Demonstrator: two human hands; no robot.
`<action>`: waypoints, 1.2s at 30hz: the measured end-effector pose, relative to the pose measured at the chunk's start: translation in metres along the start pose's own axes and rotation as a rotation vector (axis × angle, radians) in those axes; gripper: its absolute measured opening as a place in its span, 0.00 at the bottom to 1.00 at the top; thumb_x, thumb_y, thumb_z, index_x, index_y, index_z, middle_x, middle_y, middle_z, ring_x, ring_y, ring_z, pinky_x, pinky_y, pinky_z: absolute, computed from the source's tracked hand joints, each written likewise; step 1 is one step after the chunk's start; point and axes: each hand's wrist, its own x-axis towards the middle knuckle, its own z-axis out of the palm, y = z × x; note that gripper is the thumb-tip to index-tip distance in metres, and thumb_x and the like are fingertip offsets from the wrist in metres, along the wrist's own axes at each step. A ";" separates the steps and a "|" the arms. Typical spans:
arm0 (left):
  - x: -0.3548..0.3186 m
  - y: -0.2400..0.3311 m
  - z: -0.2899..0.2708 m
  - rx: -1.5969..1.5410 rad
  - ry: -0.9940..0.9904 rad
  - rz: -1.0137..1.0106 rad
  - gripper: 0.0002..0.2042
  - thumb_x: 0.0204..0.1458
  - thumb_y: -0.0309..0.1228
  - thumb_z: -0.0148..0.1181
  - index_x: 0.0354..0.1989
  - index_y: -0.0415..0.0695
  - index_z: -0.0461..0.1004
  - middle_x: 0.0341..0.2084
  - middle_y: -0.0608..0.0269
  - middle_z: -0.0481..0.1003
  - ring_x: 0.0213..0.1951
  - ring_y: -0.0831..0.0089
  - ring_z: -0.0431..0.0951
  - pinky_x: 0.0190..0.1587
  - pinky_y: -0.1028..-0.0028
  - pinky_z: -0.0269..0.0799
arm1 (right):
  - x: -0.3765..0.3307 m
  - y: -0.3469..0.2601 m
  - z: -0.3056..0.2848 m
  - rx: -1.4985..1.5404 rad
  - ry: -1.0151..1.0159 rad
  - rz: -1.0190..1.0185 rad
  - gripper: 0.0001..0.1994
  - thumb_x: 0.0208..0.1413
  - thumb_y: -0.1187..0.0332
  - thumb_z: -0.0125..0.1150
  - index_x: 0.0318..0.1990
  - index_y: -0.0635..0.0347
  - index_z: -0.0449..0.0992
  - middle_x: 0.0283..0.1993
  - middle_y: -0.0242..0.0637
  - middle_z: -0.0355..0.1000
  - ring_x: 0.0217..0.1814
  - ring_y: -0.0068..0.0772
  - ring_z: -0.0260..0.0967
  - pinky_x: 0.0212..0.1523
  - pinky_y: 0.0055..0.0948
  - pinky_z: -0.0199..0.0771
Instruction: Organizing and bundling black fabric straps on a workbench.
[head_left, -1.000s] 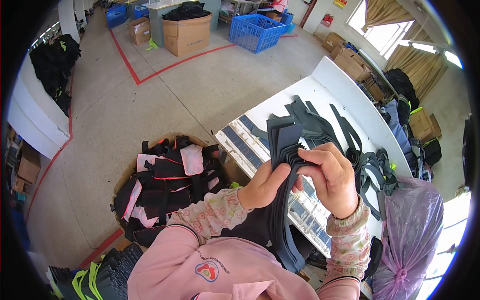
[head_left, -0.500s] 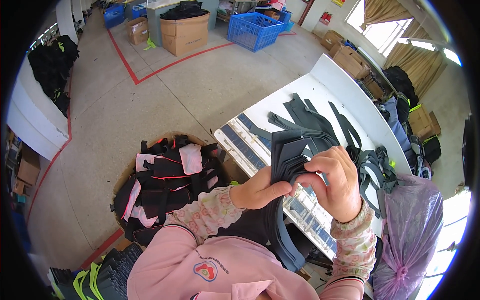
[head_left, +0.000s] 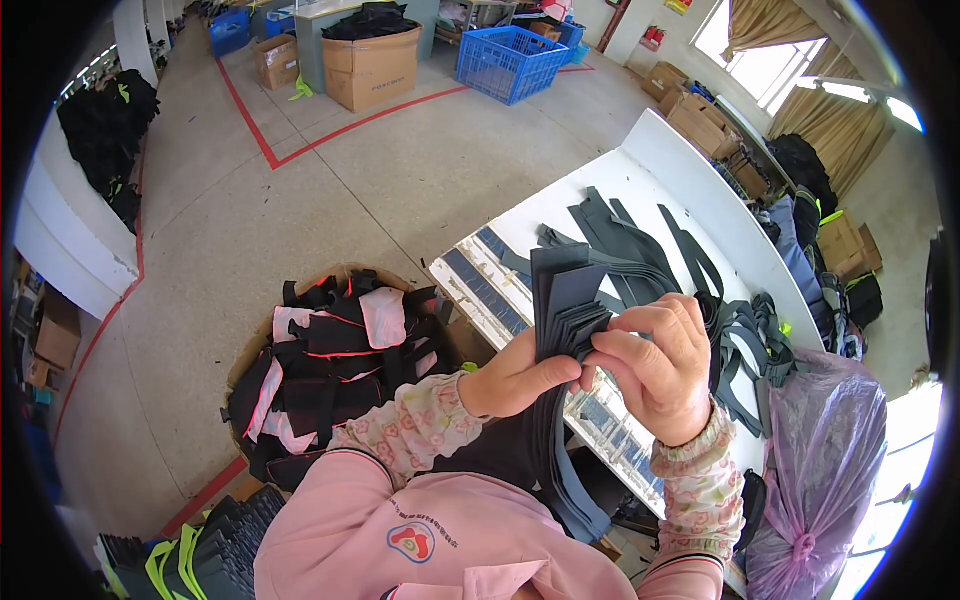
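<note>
Dark straps (head_left: 566,300), pinched between both hands (head_left: 590,365)

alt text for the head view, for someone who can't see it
A person's left hand and right hand pinch a fanned stack of dark grey straps above a white table strewn with more straps; a box of black-and-pink pieces sits on the floor.

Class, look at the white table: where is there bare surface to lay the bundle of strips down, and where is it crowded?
Bare white surface on the table lies at its far end, beyond the loose grey strips. The middle and the right part, by the tangled straps, are crowded. Both hands, left hand and right hand, hold the bundle.
</note>
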 end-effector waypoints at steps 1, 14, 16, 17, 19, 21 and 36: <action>0.000 0.000 -0.001 0.000 0.000 0.000 0.16 0.65 0.39 0.51 0.53 0.39 0.65 0.35 0.67 0.71 0.36 0.81 0.69 0.40 0.80 0.67 | -0.001 0.000 0.001 0.000 0.000 0.000 0.17 0.35 0.68 0.74 0.36 0.52 0.77 0.34 0.28 0.70 0.31 0.32 0.68 0.38 0.34 0.66; -0.001 0.003 -0.003 0.138 -0.009 -0.032 0.23 0.63 0.50 0.51 0.48 0.39 0.67 0.36 0.62 0.72 0.36 0.76 0.71 0.42 0.75 0.68 | -0.001 -0.004 0.000 0.048 -0.021 0.062 0.22 0.37 0.71 0.73 0.43 0.59 0.76 0.31 0.33 0.70 0.32 0.37 0.68 0.38 0.35 0.66; -0.001 0.001 -0.002 0.127 0.000 -0.021 0.23 0.63 0.50 0.51 0.48 0.39 0.67 0.36 0.62 0.72 0.36 0.76 0.71 0.41 0.75 0.68 | -0.001 -0.005 0.003 0.058 -0.010 0.060 0.21 0.37 0.72 0.73 0.43 0.59 0.75 0.31 0.33 0.70 0.32 0.37 0.68 0.38 0.35 0.66; -0.001 0.000 -0.002 0.098 0.006 0.001 0.19 0.63 0.44 0.52 0.48 0.39 0.68 0.34 0.65 0.72 0.36 0.79 0.70 0.40 0.77 0.67 | -0.002 -0.005 0.005 0.091 0.013 0.066 0.21 0.37 0.73 0.73 0.43 0.58 0.75 0.31 0.33 0.70 0.31 0.37 0.67 0.37 0.35 0.66; -0.001 0.001 -0.002 0.068 0.012 0.023 0.14 0.64 0.39 0.53 0.47 0.39 0.69 0.33 0.67 0.71 0.35 0.81 0.69 0.40 0.79 0.67 | -0.003 -0.004 0.006 0.124 0.035 0.072 0.21 0.37 0.74 0.73 0.43 0.58 0.74 0.31 0.33 0.70 0.30 0.37 0.67 0.36 0.35 0.65; -0.001 0.002 -0.001 0.081 0.009 0.004 0.15 0.64 0.39 0.54 0.48 0.39 0.69 0.33 0.67 0.72 0.35 0.81 0.70 0.40 0.79 0.67 | -0.005 0.000 0.005 0.263 -0.007 0.118 0.21 0.38 0.77 0.72 0.42 0.58 0.72 0.31 0.33 0.70 0.29 0.37 0.66 0.35 0.34 0.63; 0.000 -0.002 -0.003 0.033 -0.017 0.011 0.14 0.63 0.38 0.54 0.47 0.38 0.69 0.33 0.65 0.73 0.35 0.80 0.71 0.41 0.79 0.68 | 0.002 -0.003 -0.002 0.227 -0.088 0.115 0.18 0.39 0.78 0.70 0.39 0.58 0.70 0.30 0.34 0.69 0.30 0.39 0.66 0.34 0.34 0.62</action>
